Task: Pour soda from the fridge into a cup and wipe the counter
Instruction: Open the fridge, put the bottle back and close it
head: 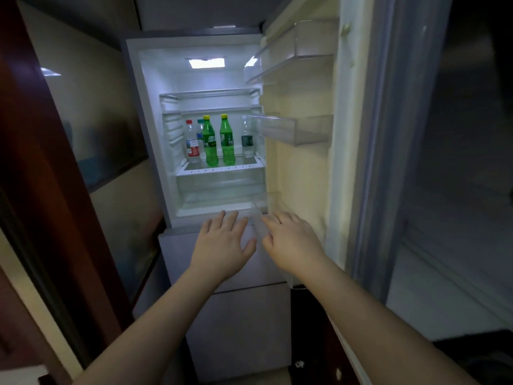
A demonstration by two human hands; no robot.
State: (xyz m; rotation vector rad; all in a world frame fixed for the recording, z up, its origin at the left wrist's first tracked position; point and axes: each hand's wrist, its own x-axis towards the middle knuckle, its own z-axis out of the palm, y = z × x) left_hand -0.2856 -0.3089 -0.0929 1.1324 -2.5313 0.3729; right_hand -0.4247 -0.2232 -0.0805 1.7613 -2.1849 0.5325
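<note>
- Step in hand, as I read it: reach into the open fridge and take one soda. No cup or counter in view, so pouring and wiping come later.
- Soda: two green bottles with yellow caps, left green bottle and right green bottle, upright side by side on the lit shelf, between a red-label clear bottle and a dark-label clear bottle.
- Take the right green bottle (more room around it, judging by the gap). Wrap the body below the shoulder, lift straight up, then draw out so you don't tip its neighbours.
- Watch the clear door bin jutting in at bottle height on the right.
- Left hand: palm down, fingers straight and spread, low in front of the fridge's bottom edge, holding nothing.
- Right hand: just beside it, fingers loosely extended, grip empty, next to the lowest door bin (contact unclear).
- Both forearms extend forward and up; bottles are well above the hands.
</note>
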